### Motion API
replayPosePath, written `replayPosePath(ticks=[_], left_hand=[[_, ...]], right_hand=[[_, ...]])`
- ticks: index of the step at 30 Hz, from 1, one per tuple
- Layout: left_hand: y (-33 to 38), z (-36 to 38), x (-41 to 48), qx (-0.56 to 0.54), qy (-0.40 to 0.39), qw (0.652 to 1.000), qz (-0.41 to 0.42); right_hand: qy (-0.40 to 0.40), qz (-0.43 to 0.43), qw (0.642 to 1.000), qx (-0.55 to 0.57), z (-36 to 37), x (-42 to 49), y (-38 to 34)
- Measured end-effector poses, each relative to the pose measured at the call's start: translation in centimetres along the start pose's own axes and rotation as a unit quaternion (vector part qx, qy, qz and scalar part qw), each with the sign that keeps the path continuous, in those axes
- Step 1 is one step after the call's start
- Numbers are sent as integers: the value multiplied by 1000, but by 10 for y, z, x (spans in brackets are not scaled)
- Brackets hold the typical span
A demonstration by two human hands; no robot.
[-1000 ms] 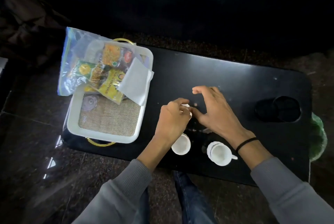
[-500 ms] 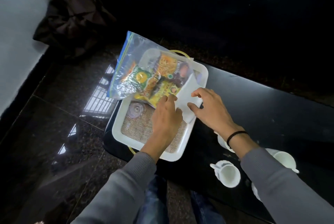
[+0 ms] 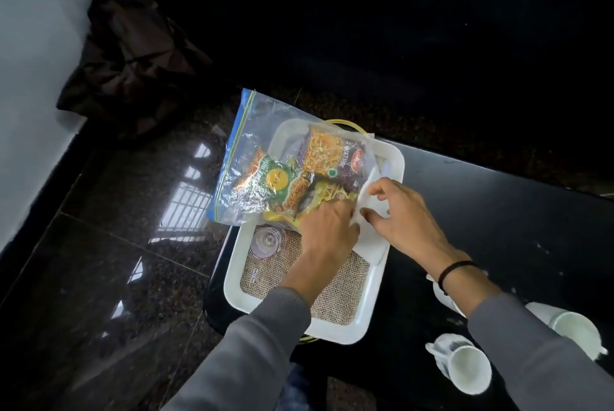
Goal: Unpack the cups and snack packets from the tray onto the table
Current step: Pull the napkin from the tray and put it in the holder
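Note:
A white tray (image 3: 372, 317) with a woven mat sits at the left end of the black table (image 3: 498, 211). A clear zip bag (image 3: 262, 161) of snack packets (image 3: 325, 155) lies across the tray's far end and hangs over its left rim. My left hand (image 3: 327, 228) rests on the bag's near edge, fingers curled on the yellow packet. My right hand (image 3: 398, 214) pinches a white napkin (image 3: 375, 234) beside the bag. White cups stand on the table at the right: one (image 3: 465, 367), another (image 3: 574, 327), and a third (image 3: 445, 294) partly hidden by my right forearm.
A small clear glass piece (image 3: 265, 241) lies on the mat at the tray's left. A dark bag or cloth (image 3: 133, 68) sits on the glossy stone floor by the white wall at the far left. The tray overhangs the table's left end.
One second ago both hands were at the cups on the table. They have moved left onto the tray, and my view has swung left. Now they press closer on the bag and napkin.

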State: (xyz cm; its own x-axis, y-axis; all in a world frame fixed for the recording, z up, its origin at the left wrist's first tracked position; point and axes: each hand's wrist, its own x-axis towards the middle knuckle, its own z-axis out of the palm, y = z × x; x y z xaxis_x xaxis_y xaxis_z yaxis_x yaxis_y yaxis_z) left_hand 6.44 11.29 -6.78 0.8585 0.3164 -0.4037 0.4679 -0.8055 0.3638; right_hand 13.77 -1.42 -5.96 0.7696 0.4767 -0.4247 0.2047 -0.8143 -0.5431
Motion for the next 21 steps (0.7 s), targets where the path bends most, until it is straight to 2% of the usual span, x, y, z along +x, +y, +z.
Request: replayPosePath(ticks=[2, 5, 8, 10, 12, 15, 18, 21], left_hand=[[-1, -1, -4, -44, 13, 999, 26], [-2, -8, -12, -172, 35, 983, 51], [-4, -21, -20, -340, -3, 938, 71], [-3, -29, -25, -428, -39, 901, 55], [-1, -33, -27, -494, -57, 867, 29], [6, -37, -29, -565, -56, 823, -16], [12, -38, -27, -584, -67, 807, -54], [22, -35, -28, -589, -76, 800, -91]], right_hand=[[4, -4, 1000, -6, -4, -1, 4], [-7, -9, 1000, -2, -11, 1, 11], [-41, 11, 998, 42, -20, 2, 17], [-80, 24, 991, 104, -28, -2, 20], [-120, 37, 970, 206, -37, -7, 24], [-183, 26, 915, 359, -47, -15, 34], [-246, 8, 850, 465, -56, -29, 42], [-212, 40, 841, 496, -59, -44, 48]])
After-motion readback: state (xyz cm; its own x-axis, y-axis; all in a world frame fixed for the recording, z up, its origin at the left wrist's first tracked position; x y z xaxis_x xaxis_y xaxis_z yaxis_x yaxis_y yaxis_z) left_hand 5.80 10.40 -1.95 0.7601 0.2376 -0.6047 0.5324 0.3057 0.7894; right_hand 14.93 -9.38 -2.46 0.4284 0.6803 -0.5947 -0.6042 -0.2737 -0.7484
